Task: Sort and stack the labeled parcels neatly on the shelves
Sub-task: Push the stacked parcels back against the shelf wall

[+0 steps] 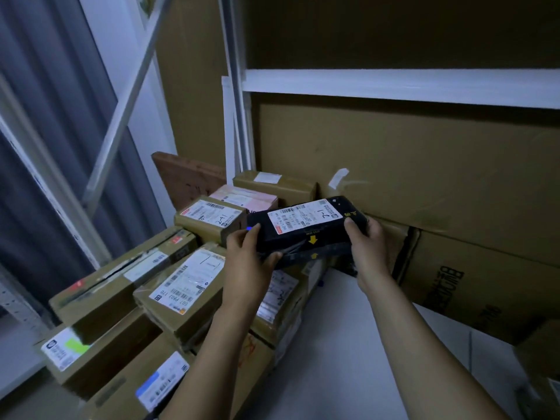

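A flat black parcel [306, 228] with a white shipping label and yellow arrows is held level above the shelf, between both hands. My left hand [247, 256] grips its left end, thumb on top and fingers underneath. My right hand [365, 242] grips its right end the same way. Below and to the left lie several brown cardboard parcels with labels, among them a small box marked by hand [209, 219], a pink parcel [245, 199] and a taped box [185, 286] near my left forearm.
A white shelf board [348, 328] shows bare surface under my right arm. Large flattened cardboard sheets [424, 177] line the back, and a printed carton [472, 286] stands at the right. A white shelf beam [394, 86] crosses above. Grey curtains [45, 131] hang left.
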